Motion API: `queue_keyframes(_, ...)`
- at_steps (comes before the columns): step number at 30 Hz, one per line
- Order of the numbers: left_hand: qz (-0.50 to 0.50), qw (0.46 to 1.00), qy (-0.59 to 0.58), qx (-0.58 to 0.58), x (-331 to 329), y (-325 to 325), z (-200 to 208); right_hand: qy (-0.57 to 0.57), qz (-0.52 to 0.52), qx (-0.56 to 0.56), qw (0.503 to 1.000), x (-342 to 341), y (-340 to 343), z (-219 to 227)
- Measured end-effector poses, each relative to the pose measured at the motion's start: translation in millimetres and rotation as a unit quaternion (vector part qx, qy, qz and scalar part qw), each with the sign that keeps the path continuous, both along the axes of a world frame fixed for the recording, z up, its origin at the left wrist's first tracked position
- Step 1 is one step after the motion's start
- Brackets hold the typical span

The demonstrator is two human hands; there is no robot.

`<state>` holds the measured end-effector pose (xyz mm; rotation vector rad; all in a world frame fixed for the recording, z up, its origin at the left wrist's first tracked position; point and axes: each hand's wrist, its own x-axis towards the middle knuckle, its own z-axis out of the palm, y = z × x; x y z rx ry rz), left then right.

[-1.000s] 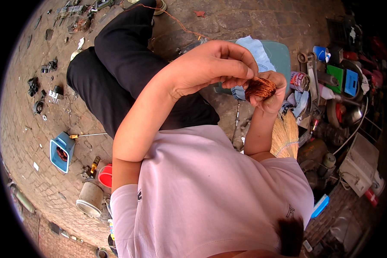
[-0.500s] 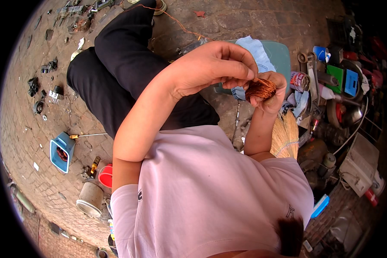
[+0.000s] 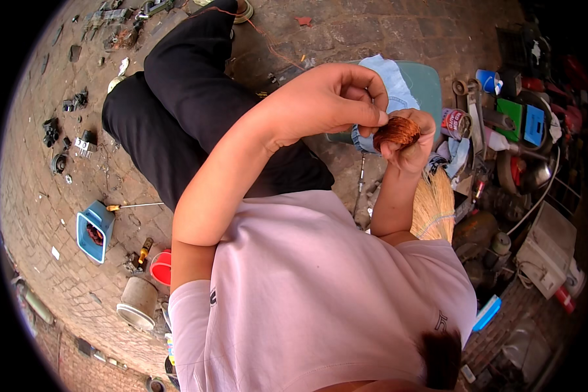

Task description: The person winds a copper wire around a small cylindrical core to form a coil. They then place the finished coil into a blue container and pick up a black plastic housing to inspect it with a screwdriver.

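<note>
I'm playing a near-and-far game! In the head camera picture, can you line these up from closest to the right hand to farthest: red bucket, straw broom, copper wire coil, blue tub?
From the right hand:
1. Copper wire coil, right in its grip.
2. Straw broom, just below it in the picture.
3. Red bucket, over on the left.
4. Blue tub, even farther left.

Worn brick paving [image 3: 359,32] spreads left of and beyond the green stool [image 3: 428,81], under soft, even light.

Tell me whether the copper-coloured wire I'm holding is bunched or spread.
Bunched: the wire forms a compact bundle in your right hand.
</note>
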<state>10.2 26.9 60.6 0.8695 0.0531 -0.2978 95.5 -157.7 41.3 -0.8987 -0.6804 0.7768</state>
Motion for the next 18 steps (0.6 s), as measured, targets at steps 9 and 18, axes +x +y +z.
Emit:
queue_keyframes(9,-0.011,0.999,0.039,0.019,-0.3,-2.4,-1.2,0.022,-0.04,0.008,0.999,-0.5,-6.0,-5.0)
queue_keyframes(18,-0.003,0.998,0.066,-0.017,1.5,-7.6,-1.6,0.02,-0.055,0.05,0.997,1.1,-3.9,-6.8)
